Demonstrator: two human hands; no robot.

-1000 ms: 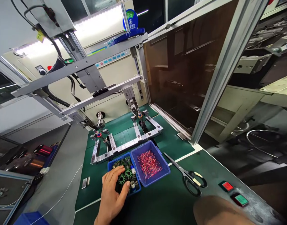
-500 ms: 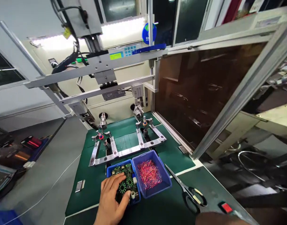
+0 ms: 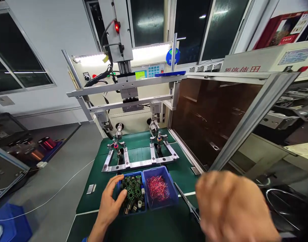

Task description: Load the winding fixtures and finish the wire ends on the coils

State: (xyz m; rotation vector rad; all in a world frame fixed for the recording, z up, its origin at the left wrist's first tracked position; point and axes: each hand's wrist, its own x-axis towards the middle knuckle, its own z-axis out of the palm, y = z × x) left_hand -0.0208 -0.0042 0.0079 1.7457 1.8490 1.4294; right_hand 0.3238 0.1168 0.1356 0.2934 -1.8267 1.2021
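Note:
My left hand (image 3: pixel 111 201) is at the left edge of a blue bin (image 3: pixel 145 207) of green and dark wound cores (image 3: pixel 131 194), its thumb and fingers apart and nothing between them. To the right of that bin stands a second blue bin (image 3: pixel 166 204) with red wire scraps (image 3: pixel 157 188). My right hand (image 3: pixel 234 208) is large and blurred at the lower right, raised in front of the scissors (image 3: pixel 191 206). Its fingers are curled, and whether it holds anything is hidden.
Behind the bins a metal fixture (image 3: pixel 141 163) carries two upright spindles. A winding machine (image 3: pixel 128 85) with crossbars stands over it. A brown panel (image 3: pixel 206 114) borders the right side. A small metal block (image 3: pixel 90 189) lies at the left edge.
The view has tilted up. My left hand has drawn back from over the cores to the bin's left edge. My right hand has risen into view over the scissors.

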